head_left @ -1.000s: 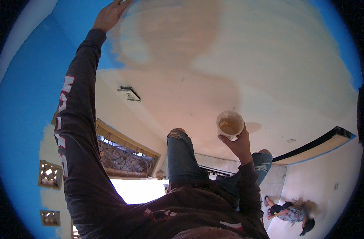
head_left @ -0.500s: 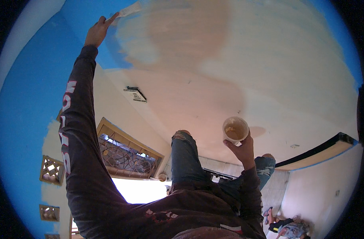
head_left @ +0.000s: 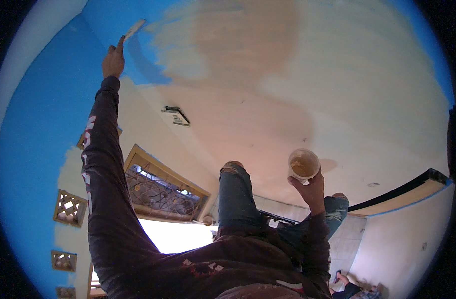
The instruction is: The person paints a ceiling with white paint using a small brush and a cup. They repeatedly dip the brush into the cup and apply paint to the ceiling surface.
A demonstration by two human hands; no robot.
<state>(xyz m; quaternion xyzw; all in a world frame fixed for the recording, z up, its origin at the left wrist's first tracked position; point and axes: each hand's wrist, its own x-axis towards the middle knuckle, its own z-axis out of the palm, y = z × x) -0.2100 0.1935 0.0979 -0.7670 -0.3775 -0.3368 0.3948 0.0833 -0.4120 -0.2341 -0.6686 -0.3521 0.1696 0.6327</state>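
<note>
My left hand [head_left: 113,61] is raised at the upper left, its fingers closed round a paintbrush [head_left: 135,30] with pale bristles. The brush is over the blue part of the wall [head_left: 108,22], left of the ragged edge of the cream paint [head_left: 228,45]; whether its tip touches the wall I cannot tell. Lower down at right of centre, my right hand [head_left: 310,192] grips a round plastic tub [head_left: 304,153] from below and the side. Some cream-coloured paint [head_left: 302,167] shows inside it.
Below my left arm are a wood-framed window with a metal grille [head_left: 163,184] and latticed vent blocks [head_left: 69,208]. A small fixture [head_left: 175,116] sits on the wall. A dark-edged ledge [head_left: 402,192] juts out at right. Another person [head_left: 350,290] is at the bottom right.
My left hand has moved left and down with the paintbrush, from the cream paint's edge onto the blue. My right hand still holds the tub; the whole view has shifted slightly.
</note>
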